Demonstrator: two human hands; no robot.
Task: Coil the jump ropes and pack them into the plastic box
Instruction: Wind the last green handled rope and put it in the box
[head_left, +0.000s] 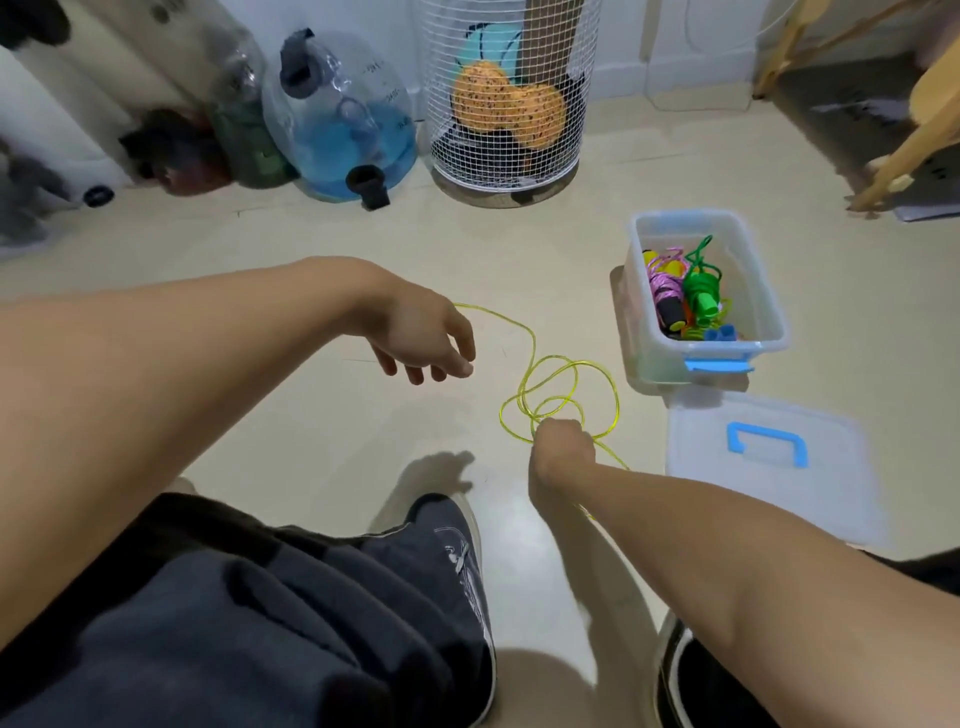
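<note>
Yellow rope (558, 395) coils gripped by right hand (563, 444).

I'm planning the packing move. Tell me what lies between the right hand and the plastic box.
In the head view, loops of the yellow jump rope rise from the right hand toward the plastic box; beyond the loops is bare floor. The lid lies to the side.

Head camera (wide-angle) looks down, floor (311, 441) close.
</note>
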